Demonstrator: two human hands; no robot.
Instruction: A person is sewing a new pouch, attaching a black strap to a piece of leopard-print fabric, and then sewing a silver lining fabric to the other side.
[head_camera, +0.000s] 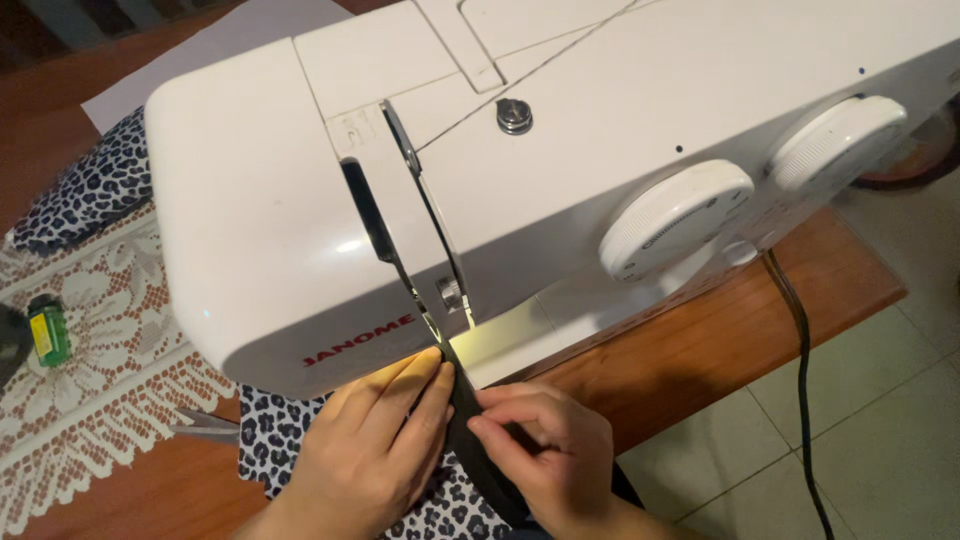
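Surface: wooden counter (720, 345), pale tiled floor beyond its right edge; lace cloth (90, 400) toward the left edge.
Machine: one white sewing machine (560, 150) mid-counter, two round dials (675, 218) on its face, dark cord (800, 350) dropping off the right edge.
Left hand (370, 450): fingers together, laid flat, pressing one dark strap (470, 430) and leopard-print fabric (270, 430) beneath.
Right hand (550, 440): fingers curled, pinching the strap's right side.
Strap: near edge of counter, long axis running from the person toward the machine's needle area, slightly left-leaning.
Others: one pair of scissors (205, 425), partly hidden; one small green object (48, 332).
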